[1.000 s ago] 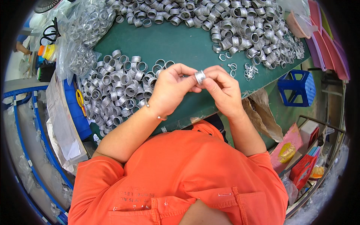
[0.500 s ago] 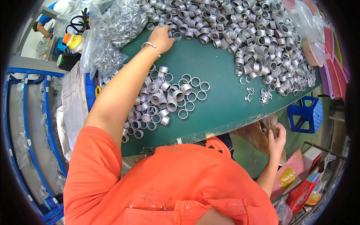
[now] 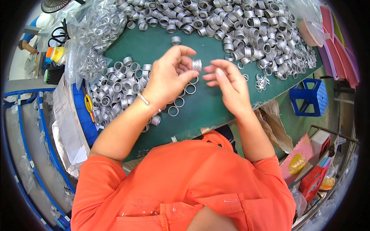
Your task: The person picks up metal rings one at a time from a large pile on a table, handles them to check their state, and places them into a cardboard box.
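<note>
Left hand point(image 3: 169, 75): thumb and curled fingers grasping one silvery ring point(image 3: 197, 65) at their tips, above the green table point(image 3: 210, 106); the ring is slightly blurred, and its exact contact with each finger cannot be told. Right hand point(image 3: 230, 86): just to the right of the ring, fingers extended and slightly bent, the thumb near them, the grip relaxed and apart from the ring. A bracelet point(image 3: 143, 99) encircles the left wrist. Both forearms emerge from the sleeves of an orange shirt point(image 3: 185, 181).

Around the hands, a near pile point(image 3: 123, 79) of similar rings lies left of the left forearm, while several rings lie flat below the left hand, one of these being the flat ring point(image 3: 169, 111) beside the wrist. A lone ring point(image 3: 175, 41) sits on the table beyond the left hand. A larger far pile point(image 3: 252, 36) spreads along the far side and to the right; near its lower edge lies a small heap of white loops point(image 3: 262, 82).

At the left margin are a clear bag point(image 3: 102, 29) filled with rings, black scissors point(image 3: 58, 36) and a yellow bottle point(image 3: 59, 56). At the right are a pink bowl point(image 3: 309, 34), brown paper point(image 3: 274, 125) and a blue stool point(image 3: 320, 96).
</note>
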### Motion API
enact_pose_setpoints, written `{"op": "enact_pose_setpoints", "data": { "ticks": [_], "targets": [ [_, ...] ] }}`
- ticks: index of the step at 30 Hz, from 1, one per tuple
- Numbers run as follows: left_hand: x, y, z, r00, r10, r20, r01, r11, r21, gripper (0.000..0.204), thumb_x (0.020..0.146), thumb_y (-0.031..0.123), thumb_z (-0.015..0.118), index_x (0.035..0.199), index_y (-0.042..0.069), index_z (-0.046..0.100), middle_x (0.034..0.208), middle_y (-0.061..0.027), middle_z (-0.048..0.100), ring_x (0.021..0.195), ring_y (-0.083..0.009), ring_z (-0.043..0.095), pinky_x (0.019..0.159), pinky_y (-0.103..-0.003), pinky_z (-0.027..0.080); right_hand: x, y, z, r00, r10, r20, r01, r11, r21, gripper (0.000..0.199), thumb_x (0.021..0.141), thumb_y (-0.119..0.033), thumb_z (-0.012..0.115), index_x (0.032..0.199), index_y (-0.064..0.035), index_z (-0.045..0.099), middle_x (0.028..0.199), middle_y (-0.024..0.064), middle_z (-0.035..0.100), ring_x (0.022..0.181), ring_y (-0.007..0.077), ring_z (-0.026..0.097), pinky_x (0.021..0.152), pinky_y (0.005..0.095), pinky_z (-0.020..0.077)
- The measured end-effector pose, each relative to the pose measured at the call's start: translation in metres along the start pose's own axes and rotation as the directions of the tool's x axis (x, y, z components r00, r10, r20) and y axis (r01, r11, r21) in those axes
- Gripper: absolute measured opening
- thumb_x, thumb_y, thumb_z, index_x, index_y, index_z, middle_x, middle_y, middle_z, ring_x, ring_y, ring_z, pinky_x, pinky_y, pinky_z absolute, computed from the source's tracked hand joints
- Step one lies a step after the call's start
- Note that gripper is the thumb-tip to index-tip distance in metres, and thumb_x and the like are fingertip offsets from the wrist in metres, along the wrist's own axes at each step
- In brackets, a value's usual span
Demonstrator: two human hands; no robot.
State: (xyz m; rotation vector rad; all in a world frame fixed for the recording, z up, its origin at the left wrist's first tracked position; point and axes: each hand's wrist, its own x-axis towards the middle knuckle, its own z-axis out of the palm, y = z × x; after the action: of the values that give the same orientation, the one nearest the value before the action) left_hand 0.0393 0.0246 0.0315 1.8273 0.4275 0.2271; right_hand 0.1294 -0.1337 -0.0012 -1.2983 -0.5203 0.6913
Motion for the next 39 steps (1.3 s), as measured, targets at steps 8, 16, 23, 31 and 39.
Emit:
{"op": "enact_pose_setpoints", "data": {
  "ticks": [8, 16, 23, 31, 39],
  "targets": [
    [-0.024, -0.001, 0.026, 0.952, 0.305, 0.014, -0.302, 0.934, 0.190, 0.041, 0.075, -0.009, 0.065, 0.113, 0.001, 0.052, 0.090, -0.0066, 0.058, 0.081, -0.0128, 0.061, 0.068, -0.024, 0.051, -0.013, 0.006, -0.004, 0.998, -0.055, 0.022, 0.054, 0.998, 0.015, 0.014, 0.088, -0.007, 0.060, 0.101, 0.0001, 0.059, 0.100, 0.0067, 0.059, 0.088, 0.0125, 0.058, 0.075, 0.0232, 0.0496],
    [0.060, -0.017, -0.060, 0.973, 0.229, -0.007, -0.160, 0.701, 0.695, 0.027, 0.075, 0.008, 0.069, 0.100, 0.001, 0.060, 0.089, -0.0110, 0.064, 0.076, -0.0203, 0.063, 0.071, -0.031, 0.052, -0.105, 0.023, -0.158, 0.820, -0.390, -0.418, 0.062, 0.787, -0.613, 0.025, 0.071, 0.011, 0.060, 0.091, -0.0022, 0.055, 0.108, 0.0076, 0.050, 0.096, 0.0154, 0.052, 0.084, 0.0261, 0.0442],
    [0.125, -0.053, -0.027, 0.992, 0.053, -0.116, 0.046, 0.698, 0.714, 0.036, 0.074, 0.023, 0.074, 0.100, 0.000, 0.063, 0.087, -0.0122, 0.067, 0.081, -0.0259, 0.064, 0.076, -0.034, 0.050, -0.141, 0.041, -0.194, 0.795, -0.365, -0.485, -0.277, 0.493, -0.825, 0.022, 0.075, 0.004, 0.060, 0.096, -0.0013, 0.058, 0.111, 0.0105, 0.056, 0.100, 0.0200, 0.055, 0.085, 0.0299, 0.0440],
    [0.090, -0.024, -0.016, 0.966, -0.258, 0.024, 0.256, 0.965, 0.063, 0.039, 0.078, 0.004, 0.070, 0.112, -0.003, 0.053, 0.089, -0.0094, 0.066, 0.079, -0.0164, 0.064, 0.068, -0.027, 0.053, -0.057, 0.014, -0.100, 0.851, -0.432, -0.299, 0.227, 0.815, -0.533, 0.015, 0.084, 0.009, 0.053, 0.093, 0.0009, 0.061, 0.107, 0.0097, 0.057, 0.095, 0.0159, 0.057, 0.082, 0.0259, 0.0464],
    [0.027, 0.007, 0.016, 0.948, -0.217, 0.232, 0.297, 0.864, -0.407, 0.034, 0.082, -0.002, 0.064, 0.112, -0.004, 0.047, 0.089, -0.0118, 0.064, 0.078, -0.0176, 0.065, 0.070, -0.026, 0.054, -0.006, -0.002, -0.018, 0.992, -0.038, -0.119, 0.029, 0.997, -0.074, 0.030, 0.098, -0.022, 0.045, 0.115, 0.0007, 0.052, 0.099, 0.0078, 0.060, 0.080, 0.0125, 0.061, 0.064, 0.0232, 0.0486]
  ]
}}
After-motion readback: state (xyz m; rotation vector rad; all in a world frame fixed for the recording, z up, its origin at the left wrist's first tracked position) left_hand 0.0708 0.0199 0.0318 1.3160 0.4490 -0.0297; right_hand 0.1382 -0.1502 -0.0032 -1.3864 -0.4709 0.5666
